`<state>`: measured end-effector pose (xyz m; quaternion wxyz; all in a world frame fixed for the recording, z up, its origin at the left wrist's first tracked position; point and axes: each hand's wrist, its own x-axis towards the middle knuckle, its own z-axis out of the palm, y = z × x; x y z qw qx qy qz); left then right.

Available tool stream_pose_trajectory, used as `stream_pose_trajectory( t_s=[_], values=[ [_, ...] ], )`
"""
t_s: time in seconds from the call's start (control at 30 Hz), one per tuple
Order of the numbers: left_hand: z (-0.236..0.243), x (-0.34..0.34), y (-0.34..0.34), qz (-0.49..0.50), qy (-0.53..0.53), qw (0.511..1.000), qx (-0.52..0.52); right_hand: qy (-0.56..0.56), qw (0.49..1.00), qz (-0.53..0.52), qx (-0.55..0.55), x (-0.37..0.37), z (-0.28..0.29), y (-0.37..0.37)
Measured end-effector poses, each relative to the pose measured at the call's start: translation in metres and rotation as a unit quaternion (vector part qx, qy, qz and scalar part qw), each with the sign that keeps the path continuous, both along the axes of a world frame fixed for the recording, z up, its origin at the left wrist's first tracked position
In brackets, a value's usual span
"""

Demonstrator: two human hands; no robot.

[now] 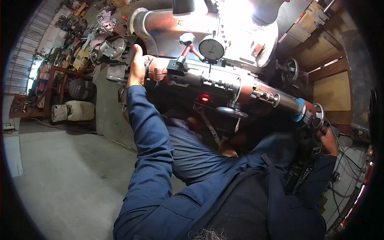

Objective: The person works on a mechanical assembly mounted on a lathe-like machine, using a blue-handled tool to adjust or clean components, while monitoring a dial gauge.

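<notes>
My left hand (137, 70) is at the left end of a machine's orange-brown workhead (159, 68), thumb raised apart, a fingertip against the housing. Its other fingers are partly hidden. My right hand (329, 141) is at the lower rim of a metal handwheel (319, 116) on the machine's right end, fingers curled against it. Between the two ends lies a shiny stepped shaft (219, 83). Above this shaft a round dial indicator (211, 49) hangs from a red jointed arm (186, 53), its thin stem pointing down towards the metal.
A second handwheel (232, 112) with a crank handle projects toward my knees, near a glowing red light (205, 98). Below it hangs a wrench (207, 122). Metal parts (110, 48) crowd the back left; a gas cylinder (74, 111) lies at left. Cables (346, 168) run at right.
</notes>
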<state>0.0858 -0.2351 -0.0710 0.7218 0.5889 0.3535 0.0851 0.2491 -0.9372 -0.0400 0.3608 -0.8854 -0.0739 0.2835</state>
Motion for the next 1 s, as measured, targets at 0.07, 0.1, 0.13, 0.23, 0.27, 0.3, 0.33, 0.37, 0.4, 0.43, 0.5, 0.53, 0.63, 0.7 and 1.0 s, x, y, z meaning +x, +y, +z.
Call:
stream_pose_trajectory(
  t_s=[0.07, 0.1, 0.13, 0.23, 0.27, 0.3, 0.33, 0.37, 0.4, 0.43, 0.5, 0.53, 0.63, 0.7, 1.0],
  values=[
    [0.008, -0.001, -0.005, -0.035, 0.016, 0.999, -0.004, 0.015, 0.999, 0.007, 0.046, 0.005, 0.004, -0.015],
    [0.008, -0.003, -0.003, -0.051, 0.022, 0.998, -0.004, 0.007, 0.997, 0.007, 0.073, 0.005, 0.008, -0.009],
    [0.007, -0.003, 0.0, -0.069, 0.028, 0.997, -0.005, -0.001, 0.995, 0.005, 0.099, 0.004, 0.014, 0.001],
    [0.002, -0.001, 0.008, -0.097, 0.057, 0.994, 0.003, -0.001, 0.98, -0.034, 0.195, 0.007, 0.012, 0.011],
    [0.001, -0.001, 0.01, -0.103, 0.068, 0.992, 0.007, 0.003, 0.972, -0.053, 0.229, 0.008, 0.009, 0.013],
    [0.001, -0.001, 0.01, -0.101, 0.08, 0.992, 0.016, -0.004, 0.97, -0.072, 0.233, 0.011, 0.007, 0.014],
    [0.001, 0.0, 0.009, -0.098, 0.092, 0.991, 0.026, -0.011, 0.967, -0.09, 0.236, 0.015, 0.003, 0.012],
    [0.002, 0.001, 0.008, -0.096, 0.104, 0.989, 0.036, -0.018, 0.965, -0.108, 0.24, 0.02, -0.001, 0.01],
    [0.004, 0.002, 0.006, -0.084, 0.109, 0.99, 0.03, -0.024, 0.961, -0.1, 0.256, 0.027, -0.009, 0.005],
    [0.006, 0.003, 0.003, -0.07, 0.113, 0.991, 0.024, -0.045, 0.964, -0.118, 0.235, 0.032, -0.013, 0.005],
    [-0.004, 0.004, 0.011, -0.063, 0.12, 0.989, 0.058, -0.088, 0.965, -0.153, 0.193, 0.041, -0.021, 0.008],
    [-0.023, 0.001, 0.03, -0.066, 0.123, 0.985, 0.099, -0.112, 0.972, -0.143, 0.151, 0.046, -0.021, 0.015],
    [-0.006, 0.003, 0.01, -0.068, 0.104, 0.989, 0.078, -0.138, 0.979, -0.128, 0.079, 0.058, -0.029, 0.018],
    [0.005, 0.001, -0.001, -0.068, 0.085, 0.993, 0.048, -0.096, 0.982, -0.12, 0.108, 0.069, -0.039, 0.011],
    [-0.006, -0.001, 0.004, -0.062, 0.06, 0.994, 0.066, -0.173, 0.949, 0.222, -0.146, 0.085, -0.023, 0.021]
  ],
)
